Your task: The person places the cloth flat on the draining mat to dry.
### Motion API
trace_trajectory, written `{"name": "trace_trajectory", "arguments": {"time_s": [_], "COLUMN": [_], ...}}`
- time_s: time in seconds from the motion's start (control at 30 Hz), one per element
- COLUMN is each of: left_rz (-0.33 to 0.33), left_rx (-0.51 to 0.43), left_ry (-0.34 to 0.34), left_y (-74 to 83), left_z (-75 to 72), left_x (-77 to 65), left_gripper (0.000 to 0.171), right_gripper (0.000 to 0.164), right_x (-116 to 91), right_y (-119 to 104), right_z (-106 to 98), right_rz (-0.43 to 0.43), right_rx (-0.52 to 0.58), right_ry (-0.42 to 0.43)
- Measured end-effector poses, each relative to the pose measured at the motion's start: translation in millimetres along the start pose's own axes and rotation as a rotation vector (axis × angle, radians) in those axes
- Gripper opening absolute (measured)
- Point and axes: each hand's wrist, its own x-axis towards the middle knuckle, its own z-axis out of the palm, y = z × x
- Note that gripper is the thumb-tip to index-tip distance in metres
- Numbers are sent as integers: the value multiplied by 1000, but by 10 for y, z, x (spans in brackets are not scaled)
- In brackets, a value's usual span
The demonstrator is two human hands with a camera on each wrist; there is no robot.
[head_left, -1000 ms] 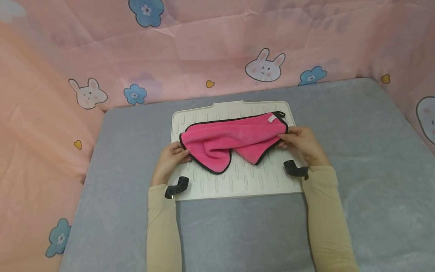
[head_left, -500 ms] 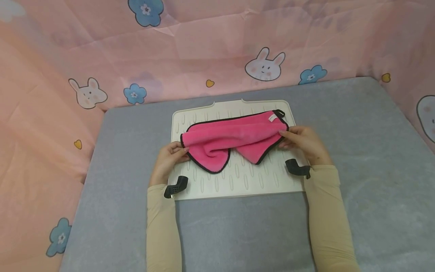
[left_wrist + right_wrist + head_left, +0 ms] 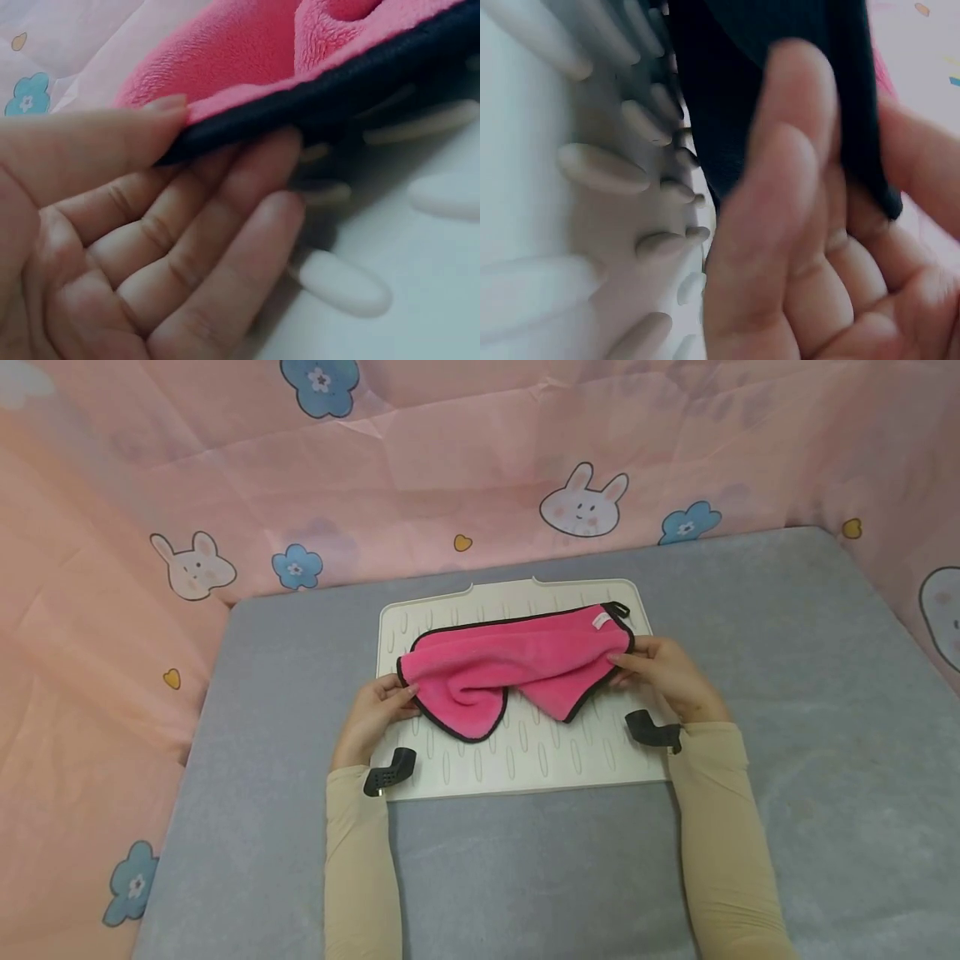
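Note:
A pink plush towel (image 3: 517, 656) with black edging, a small white label and a black hanging loop is stretched between both hands, above a pale ridged tray (image 3: 525, 768). At its left edge my left hand (image 3: 375, 710) pinches the black trim between thumb and fingers, as the left wrist view shows on the towel (image 3: 225, 64). My right hand (image 3: 671, 677) grips the towel's right edge. In the right wrist view the fingers (image 3: 780, 195) lie under the dark cloth, with the thumb on its other side. Two flaps of the towel hang down toward the near side.
The tray lies on a grey cloth-covered table (image 3: 525, 868). Behind and to the left stands a pink curtain (image 3: 420, 468) printed with rabbits and flowers. A black wrist mount (image 3: 392, 772) sits at the left cuff and another black mount (image 3: 652, 732) at the right cuff.
Both hands keep their hold on the towel. The right hand has shifted slightly right and then back left; the towel's near folds have changed a little.

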Motion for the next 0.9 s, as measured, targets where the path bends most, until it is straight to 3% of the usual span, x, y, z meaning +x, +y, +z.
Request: {"name": "trace_trajectory", "arguments": {"time_s": [0.2,0.33,0.57,0.8,0.9], "left_rz": [-3,-10,-5,2,2], "left_rx": [-22,-51,-86,-142,-145], "left_ry": [51,48,12,-40,-51], "left_y": [25,29,29,16,8], "left_z": [11,1,-23,-79,-92], "left_x": [-7,-12,-29,-44,-43], "left_gripper": [22,22,22,13,15], "right_gripper": [9,14,15,24,26], "right_x": [18,19,10,-25,-32], "right_y": [29,23,9,-13,-15], "right_z": [11,18,10,-25,-31], "right_rz": [-46,-55,-36,-69,-70], "right_rx": [182,248,261,557,581], "right_ry": [150,180,152,75,64]}}
